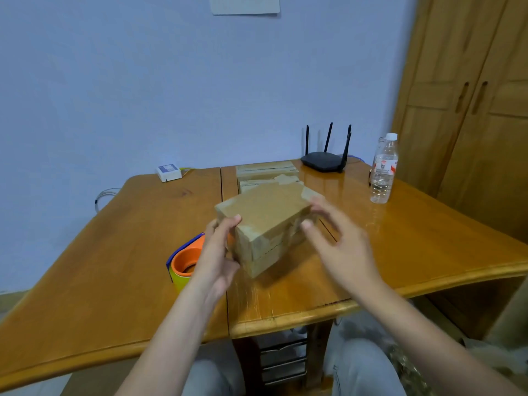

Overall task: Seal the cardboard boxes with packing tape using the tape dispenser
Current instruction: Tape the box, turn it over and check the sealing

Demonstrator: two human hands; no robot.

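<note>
Our left hand (218, 252) is clasped on the near left corner of the brown cardboard box (265, 221), thumb on the top edge, fingers curled against the side. Our right hand (340, 241) is spread open at the box's right end; it is blurred, and we cannot tell whether the fingertips touch the cardboard or sit just off it. The box seems tipped up on the glossy wooden table (137, 238), with pale tape already showing on its corners and near face.

Just beside the left hand, partly hidden by it, stands the tape dispenser with the orange core and blue frame (185, 260); neither hand has it. Behind the box lie more flat taped cardboard boxes (265, 170), with a black router (324, 161) and a clear plastic water bottle (384, 170) further back.

We judge the risks to be these: with only one hand firmly gripping, the box could slip on the smooth tabletop, and the left forearm could knock the dispenser toward the edge.
</note>
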